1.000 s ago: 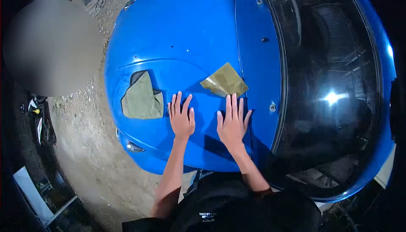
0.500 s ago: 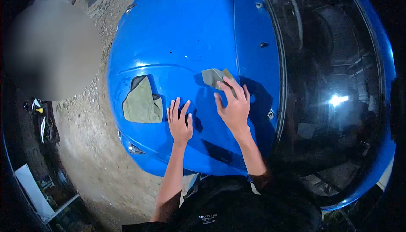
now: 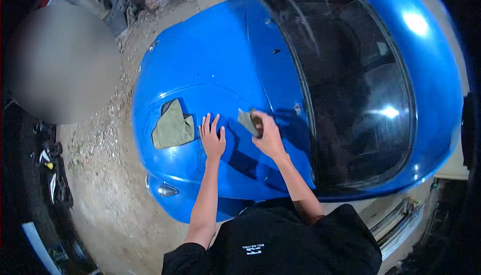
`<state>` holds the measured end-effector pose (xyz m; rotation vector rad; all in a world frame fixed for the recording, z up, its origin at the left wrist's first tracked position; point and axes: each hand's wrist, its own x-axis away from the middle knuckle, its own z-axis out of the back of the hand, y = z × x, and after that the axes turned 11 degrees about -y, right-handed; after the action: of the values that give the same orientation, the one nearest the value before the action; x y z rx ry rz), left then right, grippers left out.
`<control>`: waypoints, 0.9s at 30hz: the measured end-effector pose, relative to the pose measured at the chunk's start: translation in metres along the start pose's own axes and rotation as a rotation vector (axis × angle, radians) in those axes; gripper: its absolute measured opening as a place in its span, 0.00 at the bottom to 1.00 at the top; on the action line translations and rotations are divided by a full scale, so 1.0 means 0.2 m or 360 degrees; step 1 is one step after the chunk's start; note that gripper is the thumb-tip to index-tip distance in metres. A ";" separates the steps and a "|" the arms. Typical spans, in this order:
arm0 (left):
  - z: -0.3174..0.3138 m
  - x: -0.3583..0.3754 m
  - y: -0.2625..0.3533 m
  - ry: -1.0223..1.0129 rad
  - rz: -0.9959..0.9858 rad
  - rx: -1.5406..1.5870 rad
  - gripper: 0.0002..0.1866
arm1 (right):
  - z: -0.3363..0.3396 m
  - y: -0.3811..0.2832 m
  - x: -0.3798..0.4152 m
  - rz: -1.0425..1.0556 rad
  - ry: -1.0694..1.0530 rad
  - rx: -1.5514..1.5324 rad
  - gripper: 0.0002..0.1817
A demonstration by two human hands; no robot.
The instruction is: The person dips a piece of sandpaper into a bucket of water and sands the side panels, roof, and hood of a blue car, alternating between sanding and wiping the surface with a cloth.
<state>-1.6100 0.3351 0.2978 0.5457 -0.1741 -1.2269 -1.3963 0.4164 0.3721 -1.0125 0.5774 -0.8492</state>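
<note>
My left hand [image 3: 213,139] lies flat on the blue car hood [image 3: 200,170], fingers spread, holding nothing. A folded olive-green cloth piece [image 3: 174,128] with dark edging rests on the hood just left of it. My right hand [image 3: 269,139] has its thumb and fingers closed around a small grey-green folded piece of cloth [image 3: 246,122]. That piece stands tilted close over the hood, its right part hidden behind my fingers.
The windshield [image 3: 350,99] rises to the right of the hood, with washer nozzles along its base. A headlight [image 3: 168,190] sits at the front corner. Gravelly ground [image 3: 100,175] runs along the left, and a parked motorcycle [image 3: 51,175] stands beyond it.
My right hand has closed around the small cloth piece, which now tilts up from the hood. My left hand stays spread on the hood. The view has shifted and turned.
</note>
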 end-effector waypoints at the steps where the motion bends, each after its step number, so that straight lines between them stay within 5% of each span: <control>1: 0.02 0.02 0.03 -0.0070 -0.0093 0.0130 0.28 | -0.01 0.04 0.09 -0.0007 -0.0065 0.0126 0.44; 7: 0.04 0.36 0.26 -0.0656 -0.0540 0.0509 0.35 | -0.03 -0.01 0.58 -0.0080 -0.0107 -0.0021 0.44; 10: 0.02 0.44 0.31 -0.0797 -0.0488 0.0458 0.34 | -0.01 -0.02 0.73 -0.0059 -0.0047 0.0043 0.41; 14: 0.00 0.49 0.37 -0.0835 -0.0367 0.0514 0.29 | 0.05 -0.08 0.86 0.0069 -0.0014 -0.0029 0.35; 19: 0.06 0.49 0.34 -0.1038 -0.0432 0.0566 0.15 | 0.03 -0.05 1.00 -0.0272 0.0109 -0.0085 0.33; 21: 0.07 0.51 0.31 -0.0941 -0.0469 0.0686 0.11 | 0.04 0.03 1.02 -0.0420 0.0016 -0.0178 0.32; 27: 0.03 0.52 0.33 -0.0738 -0.0312 0.0734 0.12 | -0.05 0.18 0.98 -0.0448 0.0618 -0.0127 0.14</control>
<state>-1.5218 0.2520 0.3180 0.6779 -0.8267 -1.5019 -1.2816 0.2588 0.3281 -1.0216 0.8135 -1.2967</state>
